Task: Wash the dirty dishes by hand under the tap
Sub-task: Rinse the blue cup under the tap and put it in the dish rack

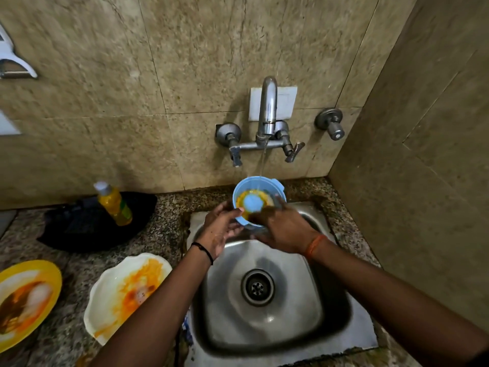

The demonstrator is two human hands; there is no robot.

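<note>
A small blue bowl (256,187) with yellow-orange residue inside is held tilted over the back of the steel sink (312,321). A thin stream of water runs from the tap (267,107) onto the bowl's far rim. My left hand (221,229) grips the bowl's left rim. My right hand (284,230) holds its right side, fingers reaching into the bowl. A white scalloped plate (105,295) smeared with orange sauce lies on the counter left of the sink. A yellow plate (50,271) with brown and orange leftovers lies at the far left edge.
A bottle of yellow dish liquid (114,203) stands on a black tray (87,229) at the back left of the granite counter. Tap handles (293,151) and a wall valve (332,123) stick out of the tiled wall. A side wall closes in on the right.
</note>
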